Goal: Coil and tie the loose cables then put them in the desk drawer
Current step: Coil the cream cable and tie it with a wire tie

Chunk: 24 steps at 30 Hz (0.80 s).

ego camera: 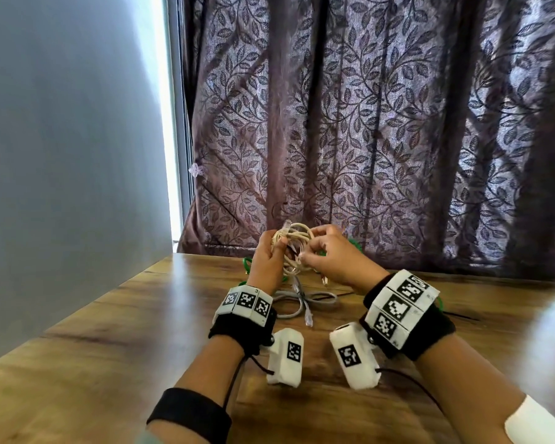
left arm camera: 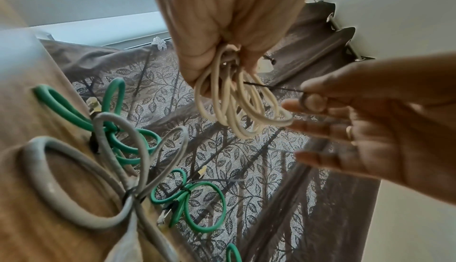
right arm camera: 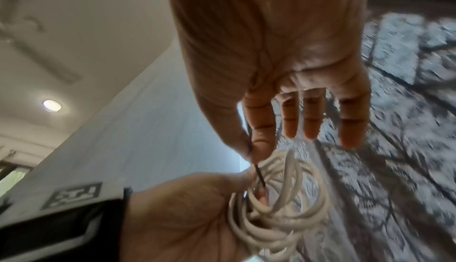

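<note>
I am at the tying step. My left hand (ego camera: 265,257) grips the coiled cream cable (left arm camera: 243,106) above the wooden desk (ego camera: 109,331). My right hand (ego camera: 330,256) pinches a thin black tie (left arm camera: 273,88) between thumb and forefinger, other fingers spread. Next, I judge: pull the tie taut around the coil. No drawer is visible.

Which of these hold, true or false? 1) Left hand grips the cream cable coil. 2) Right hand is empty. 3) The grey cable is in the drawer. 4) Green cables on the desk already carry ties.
1) True: the left hand grips the cream cable coil.
2) False: the right hand pinches a thin black tie running to the coil.
3) False: the grey cable lies on the desk; no drawer is in view.
4) True: the green cables are cinched with dark ties.
</note>
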Available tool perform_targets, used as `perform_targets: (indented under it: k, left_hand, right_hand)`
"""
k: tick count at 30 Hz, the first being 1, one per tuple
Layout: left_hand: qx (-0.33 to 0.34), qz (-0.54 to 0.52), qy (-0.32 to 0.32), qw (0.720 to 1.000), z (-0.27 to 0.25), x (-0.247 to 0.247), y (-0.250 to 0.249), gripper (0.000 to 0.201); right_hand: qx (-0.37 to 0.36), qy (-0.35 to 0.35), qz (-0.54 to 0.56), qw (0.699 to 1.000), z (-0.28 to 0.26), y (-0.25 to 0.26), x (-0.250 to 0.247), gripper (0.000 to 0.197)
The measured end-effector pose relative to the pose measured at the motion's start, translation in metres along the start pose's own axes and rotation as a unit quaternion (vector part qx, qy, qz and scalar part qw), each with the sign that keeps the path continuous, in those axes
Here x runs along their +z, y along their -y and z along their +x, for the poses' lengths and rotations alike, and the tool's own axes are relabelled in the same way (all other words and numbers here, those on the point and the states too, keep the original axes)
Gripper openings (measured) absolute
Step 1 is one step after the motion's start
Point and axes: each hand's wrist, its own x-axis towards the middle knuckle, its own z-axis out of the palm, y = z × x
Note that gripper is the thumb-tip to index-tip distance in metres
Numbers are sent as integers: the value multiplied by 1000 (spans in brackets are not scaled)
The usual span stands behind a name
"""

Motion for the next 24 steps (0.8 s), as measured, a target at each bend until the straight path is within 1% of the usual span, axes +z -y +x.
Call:
perform_targets:
  k: [3,5,7,10,12,14,15,17,19,20,21,23,24]
  left_hand:
    - [2,16,-20,1000,-2,-2,-2,7]
    - [-1,24,-19,1000,-2,-3,-2,6]
    - [-5,35,-11,999,-3,-4,-2,5]
    - [-6,39,12,999,-5,-2,-10,11]
    - [-3,72,-4,997,-8,-3,-15,17]
    - [-11,140,-45,989,-6,-6,-17,20]
    - [-18,167,-63,984,-6,-6,-19,21]
    - [-25,199,-75,977,-6,-6,-26,22]
    - [-21,196,-72,978,-7,-7,-30,18]
    - [-23,183,-72,980,-7,-8,-30,17]
    - [-30,170,-74,982,-7,-10,-29,19]
    - [-39,128,-78,988,-5,-11,-24,24]
    - [-38,100,-77,991,-4,-11,-21,25]
  right_hand:
    - [-28,-1,-103,994,-5,3,-2,20]
    - [-55,-13,-152,987,-10,9,-5,20]
    - [-80,-12,-145,986,-12,15,-6,20]
    - [-100,-32,-94,990,-11,15,-5,20]
    - [-99,-65,-47,992,-8,12,-2,22]
    - [-103,-100,-53,988,-6,11,-1,20]
    - [-115,-99,-54,987,-6,11,0,19]
    - [-161,-53,-9,986,-7,15,5,17]
    - [-196,-10,51,979,-7,16,15,16]
    - [-195,5,101,976,-7,14,18,16]
    - [-179,22,169,969,-6,12,20,17]
    - [-137,45,285,948,-5,7,19,20]
    - [-118,48,320,939,-4,6,17,21]
